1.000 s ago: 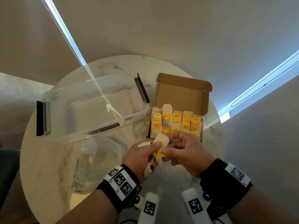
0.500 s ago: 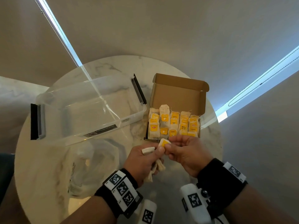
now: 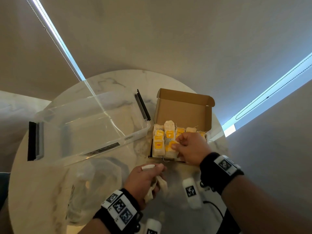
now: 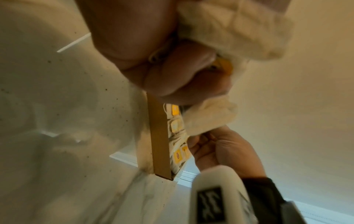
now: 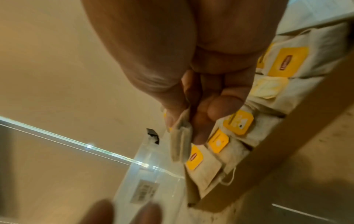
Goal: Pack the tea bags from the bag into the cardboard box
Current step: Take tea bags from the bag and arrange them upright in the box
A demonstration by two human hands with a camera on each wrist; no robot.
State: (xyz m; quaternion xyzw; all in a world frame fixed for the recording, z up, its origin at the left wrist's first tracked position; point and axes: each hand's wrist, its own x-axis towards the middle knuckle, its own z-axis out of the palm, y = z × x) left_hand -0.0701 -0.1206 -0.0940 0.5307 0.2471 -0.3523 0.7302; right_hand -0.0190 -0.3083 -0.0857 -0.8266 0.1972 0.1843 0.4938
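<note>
Currently the right hand (image 3: pixel 190 149) pinches one beige paper tea bag (image 5: pixel 181 144) just above the filled rows of the open brown cardboard box (image 3: pixel 184 108), while the left hand (image 3: pixel 143 181) grips spare tea bags (image 3: pixel 159 184) above the worktop (image 3: pixel 42 191), so the next move likely requires lowering into a gap.

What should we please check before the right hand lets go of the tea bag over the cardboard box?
1. Right hand pinches one paper tea bag: ok.
2. Tea bag is over the open brown cardboard box: ok.
3. Free slot beneath it: cannot tell.
4. Box lid stands open: ok.
5. Left hand holds spare tea bags: ok.
6. Box rests flat on the round marble table: ok.
</note>
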